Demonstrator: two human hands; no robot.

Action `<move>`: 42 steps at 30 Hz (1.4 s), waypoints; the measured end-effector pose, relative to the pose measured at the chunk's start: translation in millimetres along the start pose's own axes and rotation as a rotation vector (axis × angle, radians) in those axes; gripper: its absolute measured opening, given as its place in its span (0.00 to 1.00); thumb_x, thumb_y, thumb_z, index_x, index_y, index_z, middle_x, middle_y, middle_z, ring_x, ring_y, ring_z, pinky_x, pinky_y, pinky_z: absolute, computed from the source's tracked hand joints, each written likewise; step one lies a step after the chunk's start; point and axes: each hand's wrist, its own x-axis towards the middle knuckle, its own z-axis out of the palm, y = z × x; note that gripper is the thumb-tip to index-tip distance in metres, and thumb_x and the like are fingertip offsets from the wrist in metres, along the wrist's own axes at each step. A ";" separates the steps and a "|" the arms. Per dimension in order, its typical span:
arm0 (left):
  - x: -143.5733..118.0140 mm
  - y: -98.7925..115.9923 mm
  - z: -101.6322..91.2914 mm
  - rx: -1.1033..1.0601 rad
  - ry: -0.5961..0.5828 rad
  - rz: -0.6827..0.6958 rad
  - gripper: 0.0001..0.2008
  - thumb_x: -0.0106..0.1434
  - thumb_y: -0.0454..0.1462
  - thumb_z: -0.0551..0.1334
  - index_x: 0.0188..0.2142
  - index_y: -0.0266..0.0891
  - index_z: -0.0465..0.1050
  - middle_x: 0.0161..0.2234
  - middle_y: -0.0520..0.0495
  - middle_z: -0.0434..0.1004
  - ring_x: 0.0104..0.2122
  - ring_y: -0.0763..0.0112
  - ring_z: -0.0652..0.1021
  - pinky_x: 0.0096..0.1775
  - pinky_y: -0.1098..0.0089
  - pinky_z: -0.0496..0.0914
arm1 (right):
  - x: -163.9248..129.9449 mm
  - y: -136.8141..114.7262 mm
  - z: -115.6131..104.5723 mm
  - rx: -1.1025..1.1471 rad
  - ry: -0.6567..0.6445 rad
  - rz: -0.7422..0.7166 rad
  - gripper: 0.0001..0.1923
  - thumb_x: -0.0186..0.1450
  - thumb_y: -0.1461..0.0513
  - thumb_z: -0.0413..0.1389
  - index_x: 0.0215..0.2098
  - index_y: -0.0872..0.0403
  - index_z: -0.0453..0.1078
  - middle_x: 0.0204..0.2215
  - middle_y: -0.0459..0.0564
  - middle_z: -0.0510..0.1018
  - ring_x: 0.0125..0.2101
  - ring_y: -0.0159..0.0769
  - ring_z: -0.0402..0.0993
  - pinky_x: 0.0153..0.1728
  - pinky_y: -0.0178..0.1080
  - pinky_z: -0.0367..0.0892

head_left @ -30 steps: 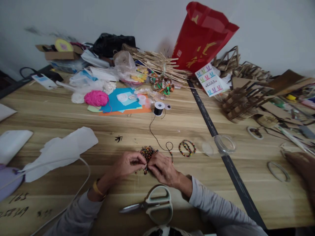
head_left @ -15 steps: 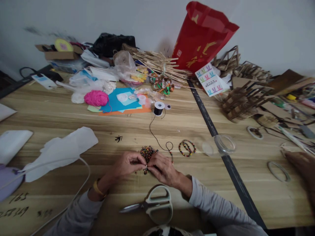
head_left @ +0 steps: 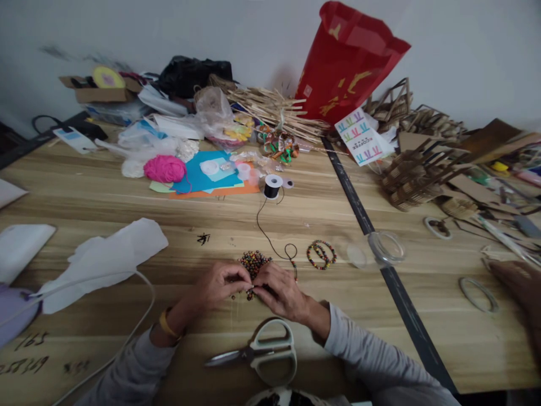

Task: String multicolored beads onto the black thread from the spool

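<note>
My left hand [head_left: 224,283] and my right hand [head_left: 281,290] meet at the fingertips over a pile of small multicoloured beads [head_left: 252,260]. Both are closed in a pinch. What sits between the left fingertips is too small to make out. A black cord [head_left: 262,225] runs from a white-rimmed spool [head_left: 271,186], loops, carries a few beads, and disappears beside my right hand, whose fingers seem pinched on it. Two beaded bracelets [head_left: 321,255] lie to the right of that hand. Scissors [head_left: 257,351] with pale handles rest below the hands, blades pointing left.
Behind lie pink yarn [head_left: 164,168], blue paper [head_left: 196,181], a red bag [head_left: 346,62] and woven baskets [head_left: 408,177]. A clear tape roll [head_left: 386,248] sits on the dark strip. Another person's hand [head_left: 513,285] is at the right edge. A white cable [head_left: 150,304] curves at left.
Almost nothing differs. Both hands keep their pinch at the same spot, with only a slight shift at the fingertips.
</note>
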 end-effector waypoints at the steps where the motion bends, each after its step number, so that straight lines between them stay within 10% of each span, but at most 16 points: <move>1: 0.0 1.1 -0.2 0.015 -0.001 0.010 0.07 0.56 0.35 0.62 0.26 0.33 0.75 0.27 0.46 0.77 0.29 0.70 0.75 0.34 0.73 0.67 | 0.1 -0.2 -0.2 -0.003 -0.005 -0.002 0.03 0.67 0.64 0.50 0.36 0.56 0.64 0.30 0.52 0.72 0.33 0.36 0.66 0.35 0.38 0.65; 17: -2.7 -1.9 -5.8 0.009 -0.008 0.070 0.07 0.58 0.37 0.60 0.27 0.35 0.71 0.27 0.50 0.73 0.29 0.71 0.72 0.35 0.72 0.65 | -3.9 1.4 0.4 0.056 -0.048 -0.152 0.06 0.61 0.59 0.49 0.29 0.54 0.59 0.23 0.49 0.66 0.27 0.35 0.61 0.28 0.38 0.61; 42: -2.0 1.6 1.4 0.062 0.022 0.119 0.06 0.57 0.35 0.61 0.26 0.34 0.73 0.26 0.48 0.74 0.29 0.71 0.73 0.34 0.73 0.66 | -5.1 4.3 4.7 0.084 0.037 -0.001 0.05 0.64 0.67 0.55 0.38 0.55 0.64 0.30 0.51 0.74 0.33 0.34 0.70 0.35 0.37 0.68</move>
